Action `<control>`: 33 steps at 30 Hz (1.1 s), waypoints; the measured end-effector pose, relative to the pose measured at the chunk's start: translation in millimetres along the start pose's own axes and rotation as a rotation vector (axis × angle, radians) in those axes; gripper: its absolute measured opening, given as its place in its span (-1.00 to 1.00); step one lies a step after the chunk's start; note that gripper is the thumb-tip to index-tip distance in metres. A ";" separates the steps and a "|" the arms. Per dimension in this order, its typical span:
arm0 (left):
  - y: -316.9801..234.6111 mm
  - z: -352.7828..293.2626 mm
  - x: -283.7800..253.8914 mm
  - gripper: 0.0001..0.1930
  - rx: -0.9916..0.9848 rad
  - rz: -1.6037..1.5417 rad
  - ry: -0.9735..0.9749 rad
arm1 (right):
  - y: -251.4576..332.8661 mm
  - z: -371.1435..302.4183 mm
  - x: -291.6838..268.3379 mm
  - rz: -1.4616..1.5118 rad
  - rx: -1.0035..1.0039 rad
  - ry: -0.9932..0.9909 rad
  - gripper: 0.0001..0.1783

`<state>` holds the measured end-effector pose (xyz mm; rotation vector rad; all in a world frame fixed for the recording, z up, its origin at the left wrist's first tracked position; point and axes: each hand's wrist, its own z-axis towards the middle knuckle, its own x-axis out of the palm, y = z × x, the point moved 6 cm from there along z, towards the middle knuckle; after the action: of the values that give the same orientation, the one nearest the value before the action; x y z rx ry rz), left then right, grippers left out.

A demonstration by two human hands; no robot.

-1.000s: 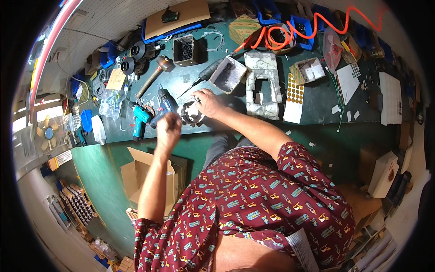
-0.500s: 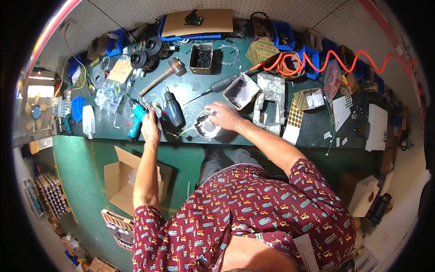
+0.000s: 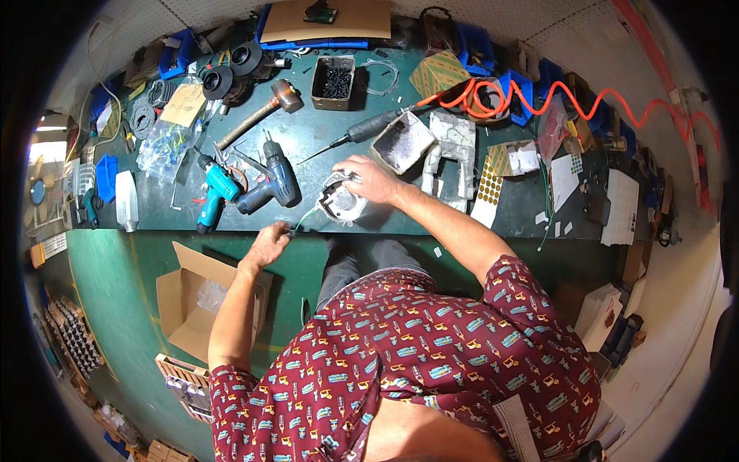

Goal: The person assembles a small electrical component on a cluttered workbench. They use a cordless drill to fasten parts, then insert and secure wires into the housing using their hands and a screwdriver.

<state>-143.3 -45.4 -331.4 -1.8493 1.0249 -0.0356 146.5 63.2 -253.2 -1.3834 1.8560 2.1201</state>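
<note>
L hand (image 3: pixel 269 246), left of frame ctr: fingers pinching green wire (image 3: pixel 307 214) by desk (image 3: pixel 315 127) edge. R hand (image 3: pixel 371 182), just above ctr: fingers curled over rnd silver housing (image 3: pixel 344 205), sitting on desk.

The round housing (image 3: pixel 344 203) looks metallic, the benchtop (image 3: pixel 322 128) smooth.

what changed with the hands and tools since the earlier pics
The left hand came away from beside the dark blue drill toward the bench's front edge, where it seems to pinch the green wire. The right hand stays on the round housing; the mallet and teal drill lie as before.
</note>
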 end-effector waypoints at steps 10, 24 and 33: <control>-84.9 -35.4 35.8 -0.77 -0.258 -0.805 0.352 | -18.2 -2.6 5.4 0.041 0.018 0.002 -0.54; -24.9 30.3 -29.3 -0.67 0.000 -0.176 -0.063 | -16.1 -1.4 3.9 0.024 0.063 0.045 -0.53; -79.7 43.5 26.8 -0.69 -0.081 -0.707 0.046 | -16.9 -5.2 2.9 0.029 0.075 0.052 -0.51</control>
<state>-56.9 -18.1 -303.8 -2.2076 0.3613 -0.4624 156.7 62.6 -268.0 -1.4181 1.9646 2.0231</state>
